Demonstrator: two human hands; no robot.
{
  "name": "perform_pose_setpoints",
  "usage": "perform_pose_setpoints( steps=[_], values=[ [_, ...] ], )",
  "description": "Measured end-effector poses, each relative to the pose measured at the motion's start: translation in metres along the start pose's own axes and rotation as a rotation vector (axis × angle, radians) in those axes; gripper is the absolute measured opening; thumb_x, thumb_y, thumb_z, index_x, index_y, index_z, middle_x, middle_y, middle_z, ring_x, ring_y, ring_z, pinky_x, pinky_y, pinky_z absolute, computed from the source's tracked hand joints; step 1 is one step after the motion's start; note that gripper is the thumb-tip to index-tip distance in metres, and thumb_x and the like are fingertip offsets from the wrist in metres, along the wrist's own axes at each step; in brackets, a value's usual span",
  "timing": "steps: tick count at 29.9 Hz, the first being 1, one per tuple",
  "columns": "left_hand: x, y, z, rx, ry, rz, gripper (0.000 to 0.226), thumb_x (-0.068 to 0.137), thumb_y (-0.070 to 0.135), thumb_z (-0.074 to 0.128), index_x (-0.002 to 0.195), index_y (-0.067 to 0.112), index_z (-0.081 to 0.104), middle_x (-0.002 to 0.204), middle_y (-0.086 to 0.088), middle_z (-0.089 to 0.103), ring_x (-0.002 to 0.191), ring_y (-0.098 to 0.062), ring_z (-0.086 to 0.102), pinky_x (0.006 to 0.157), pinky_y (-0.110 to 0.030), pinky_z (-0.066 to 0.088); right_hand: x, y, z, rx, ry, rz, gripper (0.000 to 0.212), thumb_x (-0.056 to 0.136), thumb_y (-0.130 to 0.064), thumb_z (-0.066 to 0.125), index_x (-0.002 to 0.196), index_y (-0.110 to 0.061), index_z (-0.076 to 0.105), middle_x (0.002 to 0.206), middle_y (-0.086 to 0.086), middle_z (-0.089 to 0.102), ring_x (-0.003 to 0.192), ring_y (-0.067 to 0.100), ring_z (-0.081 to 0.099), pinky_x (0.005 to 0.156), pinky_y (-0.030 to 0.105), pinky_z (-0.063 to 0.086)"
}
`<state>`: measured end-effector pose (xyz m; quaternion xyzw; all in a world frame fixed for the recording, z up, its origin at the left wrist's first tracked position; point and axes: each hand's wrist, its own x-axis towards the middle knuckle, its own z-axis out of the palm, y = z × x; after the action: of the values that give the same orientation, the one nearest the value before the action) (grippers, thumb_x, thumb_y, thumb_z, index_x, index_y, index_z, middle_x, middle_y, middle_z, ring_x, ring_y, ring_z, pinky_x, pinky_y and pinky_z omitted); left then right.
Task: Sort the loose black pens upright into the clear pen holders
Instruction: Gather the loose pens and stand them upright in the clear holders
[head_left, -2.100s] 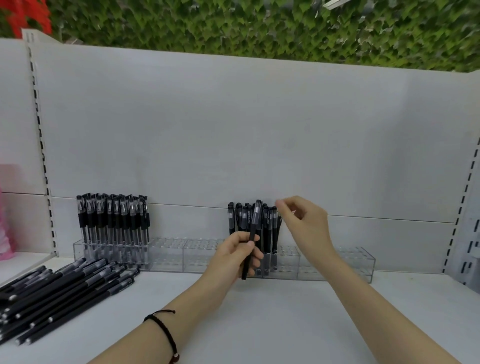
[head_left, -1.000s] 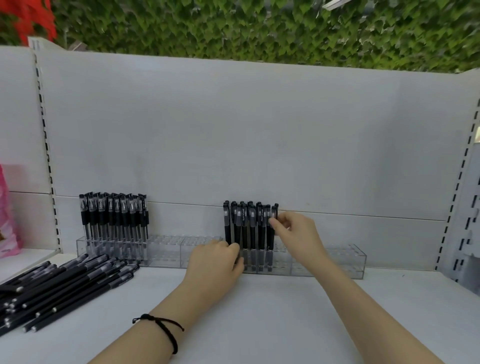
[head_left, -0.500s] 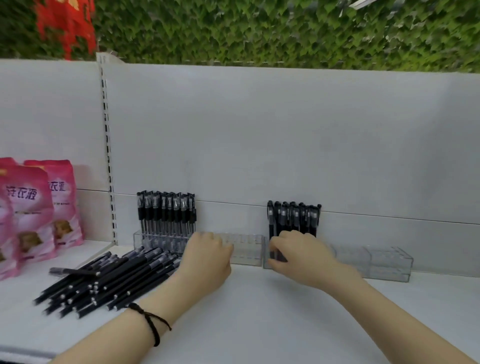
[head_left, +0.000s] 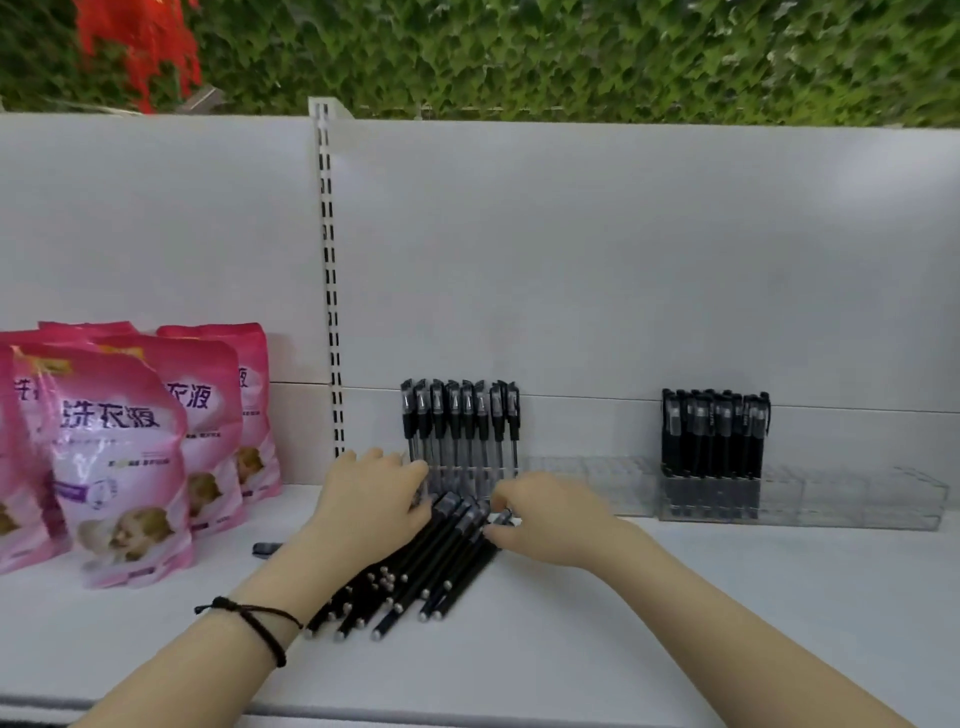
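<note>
head | loose pens (head_left: 415, 566) lie heaped flat on the shelf (head_left: 675, 623), just before the clear holders (head_left: 587, 478) | left hand (head_left: 374, 499) rests palm-down over the heap's cap ends, fingers relaxed | right hand (head_left: 540, 519) fingertips touch caps, grasp unclear | upright pens (head_left: 460, 421) stand in holders

Both bare forearms rise from the bottom edge of the frame and converge near its centre. The left hand (head_left: 374, 501) lies palm down, fingers slightly bent, resting on the loose black pens (head_left: 415, 571). The right hand (head_left: 543, 519), just right of centre, is also palm down, its fingers curled against the pens' cap ends; whether it pinches one is unclear.
</note>
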<state>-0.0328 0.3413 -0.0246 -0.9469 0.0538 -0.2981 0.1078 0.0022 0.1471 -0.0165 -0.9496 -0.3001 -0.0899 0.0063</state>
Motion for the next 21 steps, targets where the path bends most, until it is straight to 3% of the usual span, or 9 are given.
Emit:
perform_pose_setpoints(
  steps=[2,4,10,12,15,19,21],
  values=[
    [0.005,-0.008,0.008,-0.078,-0.068,-0.032,0.030,0.093,0.048,0.041,0.101,0.024,0.056,0.095,0.003,0.063,0.095,-0.020,0.058,0.075,-0.033,0.042,0.013,-0.008,0.000,0.076,-0.089,0.104,0.036,0.093,-0.047,0.050,0.089,-0.013,0.059,0.087,0.004,0.060,0.089,0.026,0.058,0.072,0.034,0.045],
    [0.014,-0.010,0.013,-0.176,-0.085,-0.063,0.031,0.093,0.049,0.040,0.101,0.025,0.058,0.097,0.006,0.063,0.095,-0.017,0.058,0.073,-0.031,0.043,0.025,-0.011,-0.003,0.174,-0.150,0.219,0.042,0.093,-0.050,0.052,0.071,-0.014,0.048,0.071,0.002,0.055,0.074,0.024,0.059,0.066,0.031,0.046],
    [0.022,0.003,0.021,-0.426,-0.064,-0.147,0.019,0.092,0.043,0.045,0.089,0.028,0.056,0.089,0.009,0.062,0.084,-0.013,0.056,0.066,-0.028,0.044,0.045,-0.014,0.006,0.343,-0.160,0.338,0.053,0.076,-0.067,0.060,0.070,-0.014,0.053,0.065,0.002,0.061,0.069,0.023,0.064,0.077,0.035,0.056],
    [0.021,0.003,0.022,-0.501,-0.070,-0.179,0.015,0.092,0.040,0.047,0.088,0.030,0.058,0.088,0.011,0.062,0.082,-0.012,0.056,0.065,-0.027,0.041,0.047,-0.015,0.008,0.452,-0.149,0.358,0.042,0.078,-0.054,0.066,0.066,-0.015,0.052,0.060,-0.001,0.059,0.063,0.018,0.060,0.066,0.028,0.053],
    [0.017,0.000,0.022,-0.668,-0.094,-0.257,0.017,0.093,0.038,0.049,0.087,0.029,0.062,0.083,0.011,0.063,0.077,-0.007,0.057,0.062,-0.025,0.042,0.044,-0.014,0.006,0.676,-0.163,0.373,0.028,0.082,-0.033,0.066,0.066,-0.014,0.056,0.054,-0.004,0.059,0.044,0.007,0.046,0.038,0.014,0.033],
    [0.018,0.000,0.022,-0.886,-0.111,-0.311,0.027,0.096,0.035,0.049,0.085,0.019,0.068,0.071,0.007,0.065,0.056,-0.003,0.051,0.053,-0.018,0.037,0.044,-0.009,0.001,1.064,-0.151,0.400,0.018,0.082,-0.022,0.064,0.067,-0.013,0.060,0.059,-0.002,0.062,0.045,0.008,0.042,0.040,0.016,0.023],
    [0.020,-0.002,0.022,-1.054,-0.122,-0.327,0.031,0.098,0.037,0.049,0.086,0.019,0.072,0.078,0.005,0.071,0.065,-0.002,0.059,0.061,-0.014,0.041,0.046,-0.005,-0.003,1.293,-0.064,0.379,0.018,0.085,-0.019,0.065,0.068,-0.014,0.062,0.062,0.001,0.061,0.045,0.009,0.041,0.045,0.020,0.024]
  ],
)
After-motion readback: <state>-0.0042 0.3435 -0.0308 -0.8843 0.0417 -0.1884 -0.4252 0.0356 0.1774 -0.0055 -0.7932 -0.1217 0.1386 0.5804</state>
